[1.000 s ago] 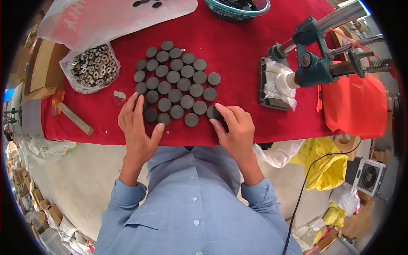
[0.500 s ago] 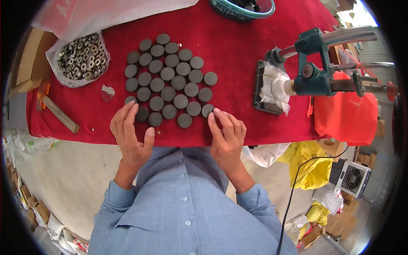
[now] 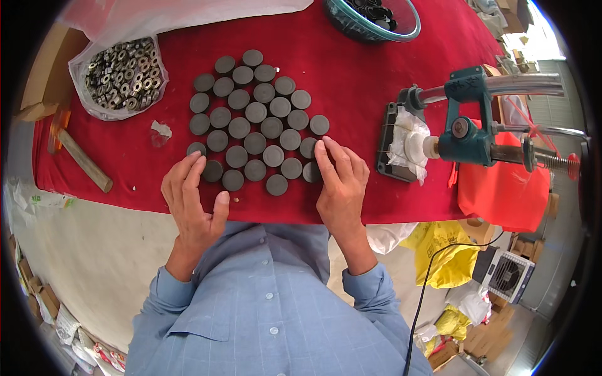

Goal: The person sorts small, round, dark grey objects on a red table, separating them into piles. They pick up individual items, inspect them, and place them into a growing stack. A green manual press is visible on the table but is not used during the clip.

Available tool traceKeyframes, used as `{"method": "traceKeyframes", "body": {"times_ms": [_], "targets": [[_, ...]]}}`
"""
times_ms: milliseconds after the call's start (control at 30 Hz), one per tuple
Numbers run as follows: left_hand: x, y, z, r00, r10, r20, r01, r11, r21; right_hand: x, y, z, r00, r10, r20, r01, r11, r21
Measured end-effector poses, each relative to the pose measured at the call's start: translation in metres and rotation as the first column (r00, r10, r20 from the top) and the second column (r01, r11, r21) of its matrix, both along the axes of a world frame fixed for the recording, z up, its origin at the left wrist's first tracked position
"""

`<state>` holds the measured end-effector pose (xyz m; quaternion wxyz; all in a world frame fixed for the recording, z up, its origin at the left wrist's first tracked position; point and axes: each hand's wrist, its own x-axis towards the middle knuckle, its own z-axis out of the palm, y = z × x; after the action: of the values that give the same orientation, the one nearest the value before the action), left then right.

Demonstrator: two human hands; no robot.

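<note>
2 hands [image 3: 193,197] [image 3: 343,188] flank flat, round, matte-grey discs [image 3: 254,143].

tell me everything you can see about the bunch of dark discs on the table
The dark discs are round, thick and charcoal grey, with matt tops that show a faint ring near the rim. They look like rubber or plastic. They lie flat in a loose cluster on the red cloth, some nearly touching. Fingertips of the left hand partly cover one disc at the near left; the right hand's meet the near right edge.
</note>
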<state>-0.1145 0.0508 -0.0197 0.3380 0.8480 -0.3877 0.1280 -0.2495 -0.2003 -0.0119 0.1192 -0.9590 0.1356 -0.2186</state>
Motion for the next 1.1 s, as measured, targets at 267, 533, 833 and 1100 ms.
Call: {"method": "traceKeyframes", "body": {"times_ms": [267, 533, 833, 1100], "targets": [[-0.001, -0.002, -0.003, 0.999, 0.022, 0.047, -0.023, 1.000, 0.005, 0.000, 0.002, -0.003, 1.000, -0.026, 0.017, 0.026, 1.000, 0.009], [0.000, -0.003, -0.003, 0.998, 0.025, 0.054, -0.025, 1.000, 0.003, 0.004, -0.018, 0.014, 0.990, -0.058, 0.125, 0.011, 0.937, 0.349], [-0.001, -0.003, -0.002, 0.998, 0.035, 0.046, -0.037, 0.999, 0.031, 0.008, -0.006, 0.018, 0.991, 0.114, 0.065, -0.130, 0.913, 0.386], [-0.002, -0.003, 0.003, 1.000, 0.012, 0.022, -0.014, 0.997, 0.076, 0.013, 0.004, 0.015, 0.988, 0.143, -0.059, -0.126, 0.963, 0.238]]}}
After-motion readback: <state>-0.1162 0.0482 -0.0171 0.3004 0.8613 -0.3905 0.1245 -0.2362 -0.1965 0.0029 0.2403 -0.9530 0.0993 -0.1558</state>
